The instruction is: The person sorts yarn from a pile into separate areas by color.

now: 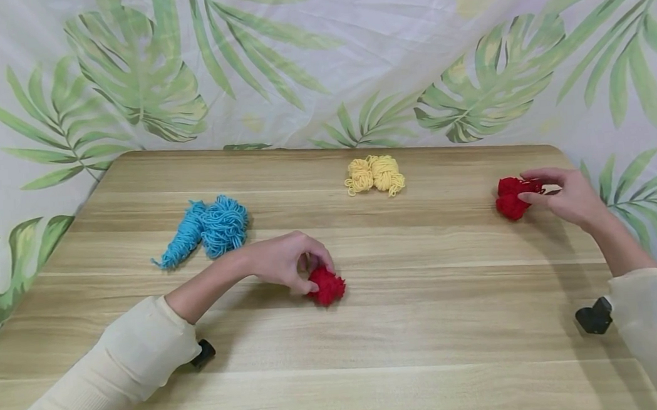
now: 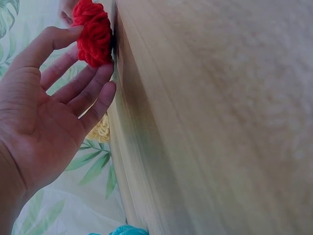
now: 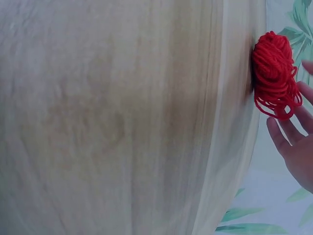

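Observation:
My left hand pinches a small red yarn bundle between thumb and fingers, near the middle of the table. The left wrist view shows this bundle with the thumb on one side and fingertips on the other, close against the tabletop. At the far right, my right hand holds a second red yarn bundle, thumb and forefinger at its right side. In the right wrist view, loose loops hang from this red bundle beside the right hand's fingers; part of that hand is out of frame.
Two blue yarn bundles lie on the left side of the wooden table, behind the left forearm. Yellow yarn lies near the back edge. A leaf-printed cloth hangs behind the table. Dark wrist devices sit below both sleeves.

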`<state>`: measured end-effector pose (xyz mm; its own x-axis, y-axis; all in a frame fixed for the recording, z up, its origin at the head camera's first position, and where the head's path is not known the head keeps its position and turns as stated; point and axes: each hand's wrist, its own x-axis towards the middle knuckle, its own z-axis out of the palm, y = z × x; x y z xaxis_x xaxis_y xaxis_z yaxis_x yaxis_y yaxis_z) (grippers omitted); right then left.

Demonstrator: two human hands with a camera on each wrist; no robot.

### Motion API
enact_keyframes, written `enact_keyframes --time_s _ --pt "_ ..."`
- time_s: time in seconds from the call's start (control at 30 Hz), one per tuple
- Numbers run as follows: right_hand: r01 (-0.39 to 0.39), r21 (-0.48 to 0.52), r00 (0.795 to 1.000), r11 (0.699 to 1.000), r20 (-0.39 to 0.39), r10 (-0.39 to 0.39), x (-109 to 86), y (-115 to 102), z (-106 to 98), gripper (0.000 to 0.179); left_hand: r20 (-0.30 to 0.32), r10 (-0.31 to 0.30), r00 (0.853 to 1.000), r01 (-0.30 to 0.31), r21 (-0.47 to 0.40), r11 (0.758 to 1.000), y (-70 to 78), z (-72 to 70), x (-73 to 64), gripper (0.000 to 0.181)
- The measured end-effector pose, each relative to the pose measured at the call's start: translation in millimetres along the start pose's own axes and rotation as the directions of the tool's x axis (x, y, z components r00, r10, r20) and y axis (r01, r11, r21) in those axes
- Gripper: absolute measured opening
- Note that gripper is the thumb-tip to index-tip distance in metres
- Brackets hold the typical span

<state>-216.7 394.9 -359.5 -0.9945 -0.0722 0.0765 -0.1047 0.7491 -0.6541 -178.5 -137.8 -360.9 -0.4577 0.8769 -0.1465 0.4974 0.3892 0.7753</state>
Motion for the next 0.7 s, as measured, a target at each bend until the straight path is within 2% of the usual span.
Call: enact_keyframes --time_s 0.1,0.23,0.47,0.7 --pt "0.0 -0.047 1.0 0.999 0.026 0.001 1.1 -2.5 1.5 0.054 -0.006 -0.003 1.0 0.003 0.003 1.0 0.9 -0.1 0.4 0.029" --pt "0.022 -0.096 0.999 0.995 0.037 -0.019 1.8 -5.6 3.1 0.054 -0.016 0.006 1.0 -0.006 0.007 1.0 1.8 -0.4 1.7 0.029" --pt "0.061 -0.108 0.994 0.992 0.095 -0.051 1.7 -8.9 2.8 0.05 -0.03 0.017 0.999 -0.017 0.02 1.0 3.2 -1.4 7.3 0.026" --pt "0.038 -0.14 0.987 0.989 0.159 -0.016 2.5 -12.9 1.0 0.057 -0.061 0.035 0.998 -0.032 0.043 0.999 6.1 -2.7 12.9 0.027"
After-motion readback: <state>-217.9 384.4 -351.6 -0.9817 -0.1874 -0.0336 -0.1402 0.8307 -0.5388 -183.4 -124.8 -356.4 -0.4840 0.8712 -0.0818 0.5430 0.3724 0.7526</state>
